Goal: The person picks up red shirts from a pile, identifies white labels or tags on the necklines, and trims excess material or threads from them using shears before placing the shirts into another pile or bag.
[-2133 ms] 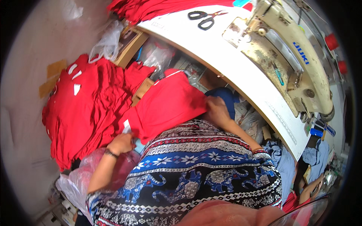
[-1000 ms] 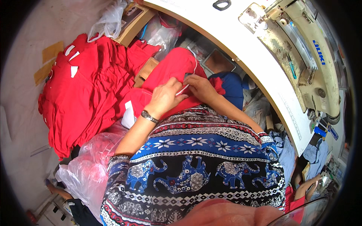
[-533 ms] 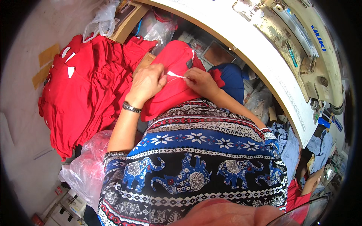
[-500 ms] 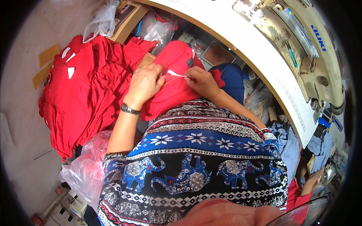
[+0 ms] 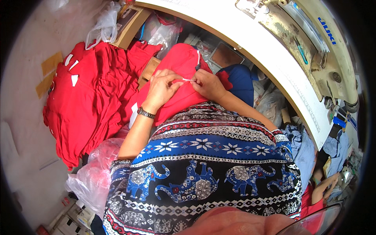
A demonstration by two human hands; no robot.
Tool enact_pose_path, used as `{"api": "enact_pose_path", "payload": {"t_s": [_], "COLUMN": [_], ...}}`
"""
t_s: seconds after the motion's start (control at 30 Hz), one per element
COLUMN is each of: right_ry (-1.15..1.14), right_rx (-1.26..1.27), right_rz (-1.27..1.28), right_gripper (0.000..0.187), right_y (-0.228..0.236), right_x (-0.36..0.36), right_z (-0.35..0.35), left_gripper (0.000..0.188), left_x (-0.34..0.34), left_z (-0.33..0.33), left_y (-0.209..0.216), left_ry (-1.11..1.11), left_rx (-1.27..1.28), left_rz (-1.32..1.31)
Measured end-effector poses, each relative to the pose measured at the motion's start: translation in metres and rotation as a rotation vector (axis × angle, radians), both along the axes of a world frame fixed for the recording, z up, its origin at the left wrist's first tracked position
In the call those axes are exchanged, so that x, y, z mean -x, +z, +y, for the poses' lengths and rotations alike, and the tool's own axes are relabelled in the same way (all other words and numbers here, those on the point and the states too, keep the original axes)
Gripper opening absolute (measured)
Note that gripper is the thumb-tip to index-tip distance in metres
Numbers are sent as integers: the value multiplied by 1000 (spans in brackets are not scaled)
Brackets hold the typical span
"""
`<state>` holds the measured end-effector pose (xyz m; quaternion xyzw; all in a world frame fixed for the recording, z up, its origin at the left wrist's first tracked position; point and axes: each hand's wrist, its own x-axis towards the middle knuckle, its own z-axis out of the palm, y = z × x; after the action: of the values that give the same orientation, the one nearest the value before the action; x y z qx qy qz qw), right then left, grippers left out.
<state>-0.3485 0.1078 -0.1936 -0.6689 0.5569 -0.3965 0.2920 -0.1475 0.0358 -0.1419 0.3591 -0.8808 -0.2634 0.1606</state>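
Note:
A red garment lies across my lap, with a narrow white piece, a strip or thread, just above it. My left hand, a dark bracelet on its wrist, pinches near the left end of this strip. At its right end, my right hand has thumb and fingers closed on it. Only a short length shows between the two hands. Beyond the right fingers, a white edge runs along the garment with a small dark patch at its lower end.
Red garments with white tags form a heap at my left. A white table edge curves past my right, carrying a sewing machine. Plastic bags lie at lower left. Another person's hand shows at lower right.
My left hand has moved right, closer to my right hand. The white piece, earlier a wider tip with a thread below, now shows as a short strip between my fingers.

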Motion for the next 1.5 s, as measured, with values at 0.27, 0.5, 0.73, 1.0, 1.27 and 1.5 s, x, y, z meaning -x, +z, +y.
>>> {"api": "enact_pose_path", "payload": {"t_s": [0.27, 0.5, 0.73, 1.0, 1.27, 1.5], "right_ry": [37, 57, -36, -39, -185, -439], "right_rx": [64, 27, -146, -161, -262, -846], "right_rz": [154, -65, -394, -416, -721, -874], "right_gripper": [16, 14, 11, 21, 19, 25], "right_y": [6, 11, 18, 19, -24, -50], "right_x": [4, -6, -11, -5, 19, 41], "right_z": [-3, -10, 0, 2, 10, -17], "left_gripper": [24, 17, 14, 17, 8, 9], "left_x": [-8, 5, 11, 10, 21, 28], "left_z": [-5, 1, 22, 5, 8, 21], "left_y": [9, 27, 20, -9, 7, 12], "left_ry": [32, -61, 79, 183, 63, 26], "left_rx": [-77, 67, -398, -822, -243, -265], "left_rz": [-212, -16, 105, 338, 203, 214]}}
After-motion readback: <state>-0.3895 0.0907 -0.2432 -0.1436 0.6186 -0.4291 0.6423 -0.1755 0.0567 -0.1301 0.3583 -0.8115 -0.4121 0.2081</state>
